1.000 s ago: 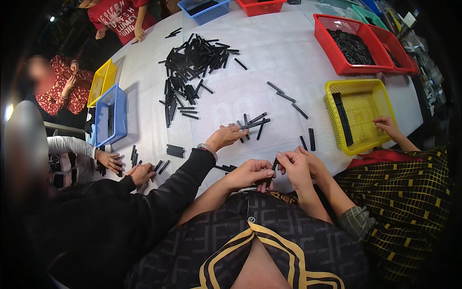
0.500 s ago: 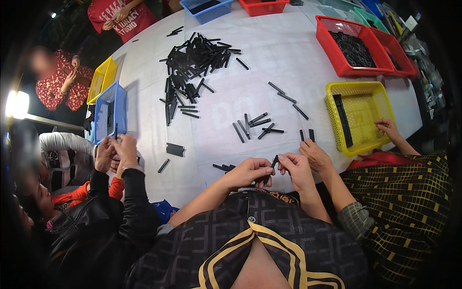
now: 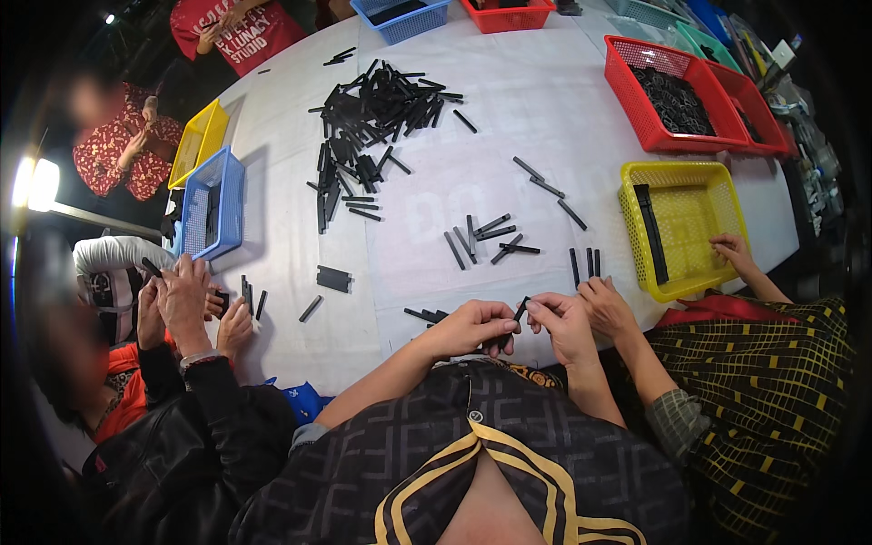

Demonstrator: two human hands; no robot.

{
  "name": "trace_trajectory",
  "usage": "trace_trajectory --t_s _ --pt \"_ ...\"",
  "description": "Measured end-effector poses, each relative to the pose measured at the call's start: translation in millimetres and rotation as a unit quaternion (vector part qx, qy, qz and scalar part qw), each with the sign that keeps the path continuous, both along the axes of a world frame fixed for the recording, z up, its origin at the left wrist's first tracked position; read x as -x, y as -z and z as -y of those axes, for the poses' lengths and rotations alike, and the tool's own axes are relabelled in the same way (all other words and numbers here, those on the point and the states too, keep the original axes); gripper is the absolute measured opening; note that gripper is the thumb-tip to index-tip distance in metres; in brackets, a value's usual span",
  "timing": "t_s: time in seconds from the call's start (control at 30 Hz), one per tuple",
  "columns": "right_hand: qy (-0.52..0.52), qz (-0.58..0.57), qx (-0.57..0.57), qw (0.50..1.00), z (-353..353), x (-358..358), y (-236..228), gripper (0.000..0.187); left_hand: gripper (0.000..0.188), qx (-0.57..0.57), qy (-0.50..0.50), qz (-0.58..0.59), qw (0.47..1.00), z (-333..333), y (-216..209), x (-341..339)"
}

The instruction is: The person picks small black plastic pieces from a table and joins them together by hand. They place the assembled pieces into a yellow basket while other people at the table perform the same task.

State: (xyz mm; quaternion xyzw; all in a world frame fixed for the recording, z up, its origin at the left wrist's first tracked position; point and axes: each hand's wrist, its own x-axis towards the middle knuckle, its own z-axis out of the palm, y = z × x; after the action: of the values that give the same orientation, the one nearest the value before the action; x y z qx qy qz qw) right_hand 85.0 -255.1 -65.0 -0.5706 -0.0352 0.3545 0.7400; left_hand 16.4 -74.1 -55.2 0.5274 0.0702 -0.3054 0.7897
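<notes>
While left hand (image 3: 481, 327) curls fingers closed around slim black strip (image 3: 521, 310), apparently steadying it, right hand (image 3: 565, 325) holds nearly pinched fingers beside upper end; contact there unclear. Strip tilts at near edge of tabletop (image 3: 391, 241); loose strips (image 3: 423, 316) nearby, seemingly for easy reach.

White capitals (image 3: 247, 44) stand in several lines across the chest of a red shirt (image 3: 211, 13) beyond the desk (image 3: 400, 272). Large pale letters (image 3: 445, 202) run over the desk's white top, too faint to read surely. Small white marks on the blue cloth (image 3: 302, 402) cannot be made out.
</notes>
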Motion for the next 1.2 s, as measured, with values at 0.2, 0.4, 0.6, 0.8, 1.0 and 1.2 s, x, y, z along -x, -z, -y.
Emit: trace_trajectory --t_s 0.2,0.4,0.6,0.8,1.0,1.2 --pt "0.013 0.04 0.075 0.996 -4.6 2.6 3.9 0.018 0.023 -0.035 0.0 0.01 0.999 4.6 -0.6 1.2" --pt "0.066 -0.03 0.056 0.996 -9.0 9.1 11.5 0.027 0.021 -0.015 -0.018 -0.012 1.0 8.5 0.2 2.0" --pt "0.034 0.042 0.093 0.994 -12.4 9.1 1.2 0.026 0.022 -0.021 -0.023 -0.017 0.999 9.0 -0.9 0.9" --pt "0.024 0.02 0.028 0.999 -13.3 16.7 -4.8 0.021 0.02 -0.033 -0.054 -0.01 0.998 9.4 -4.7 6.3" --pt "0.085 -0.002 0.006 0.996 -22.1 20.0 -7.1 0.023 0.018 -0.008 -0.061 0.007 0.998 11.1 -9.4 1.9" --pt "0.133 0.015 0.063 0.989 -24.4 16.8 -7.3 0.032 0.018 0.007 -0.049 -0.009 0.999 13.7 -13.3 -1.8"
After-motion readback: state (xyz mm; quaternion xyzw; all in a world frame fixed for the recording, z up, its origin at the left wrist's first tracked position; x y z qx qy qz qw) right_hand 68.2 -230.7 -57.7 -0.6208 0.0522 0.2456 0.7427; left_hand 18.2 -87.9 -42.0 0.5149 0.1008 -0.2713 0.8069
